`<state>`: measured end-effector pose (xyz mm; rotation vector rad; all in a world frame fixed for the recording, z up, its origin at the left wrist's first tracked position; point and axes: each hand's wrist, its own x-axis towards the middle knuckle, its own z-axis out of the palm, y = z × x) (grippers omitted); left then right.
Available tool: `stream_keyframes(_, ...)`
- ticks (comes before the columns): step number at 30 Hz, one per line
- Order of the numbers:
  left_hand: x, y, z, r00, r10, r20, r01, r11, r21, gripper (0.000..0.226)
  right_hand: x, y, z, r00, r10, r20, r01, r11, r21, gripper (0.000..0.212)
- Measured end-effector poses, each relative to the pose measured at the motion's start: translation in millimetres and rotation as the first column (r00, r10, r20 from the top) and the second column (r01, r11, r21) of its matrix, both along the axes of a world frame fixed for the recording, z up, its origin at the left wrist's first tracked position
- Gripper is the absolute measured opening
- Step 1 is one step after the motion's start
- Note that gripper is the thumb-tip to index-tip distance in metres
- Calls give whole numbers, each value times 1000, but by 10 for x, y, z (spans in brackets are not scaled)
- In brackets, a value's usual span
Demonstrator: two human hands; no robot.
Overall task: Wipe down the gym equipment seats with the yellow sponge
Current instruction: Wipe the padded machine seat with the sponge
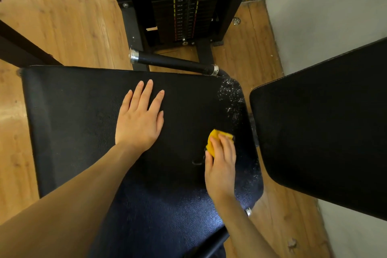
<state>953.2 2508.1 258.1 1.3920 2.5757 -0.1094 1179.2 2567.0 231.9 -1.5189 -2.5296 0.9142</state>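
- While the right hand (pixel 219 165) is curling its fingers over the yellow sponge (pixel 215 139) and pressing it down, the sponge is sitting on the right side of the black seat pad (pixel 83 121), just short of the pad's right edge.
- The left hand (pixel 139 119) is lying flat and spread on the middle of the seat, fingers straight, holding nothing, apparently bracing.
- The sponge is bulging and folding under the fingers, so it is looking soft, light and squashy; a grip across its top with the thumb on the near side, as now, seems the sensible hold.
- It is likely getting slick if wet, so firm downward pressure is probably mattering more than squeeze.
- White specks or suds (pixel 230 94) are dotting the seat's far right corner, ahead of the sponge, so that patch is looking not yet wiped.
- The seat's textured vinyl is looking firm and grippy, and is shining near its close edge.
- A second black pad (pixel 318 132) is standing to the right, apart from the seat.
- Beyond the seat, a black handle bar (pixel 173 62) with chrome ends is lying across in front of the weight stack (pixel 184 6).
- The stack's plates are carrying small white numbering; "LB" figures are showing near the top, something like 40LB, but the lower ones are too blurred to read.
- No brand name is showing anywhere.
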Motion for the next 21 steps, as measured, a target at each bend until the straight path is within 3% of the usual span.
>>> stream_keyframes(4,0,1,-5,1000,4,-3,-4,1000,-6,54,-10,-49,-69,999,-23,-32,23,1000,6,40)
stream_keyframes(15,11,-9,-20,1000,0,-9,0,1000,14,53,-759,789,-131,999,-41,-19,42,996,80,42)
stream_keyframes(21,6,-1,-8,1000,4,-9,-4,1000,4,53,-505,489,-65,955,296,0,-296,953,65,50)
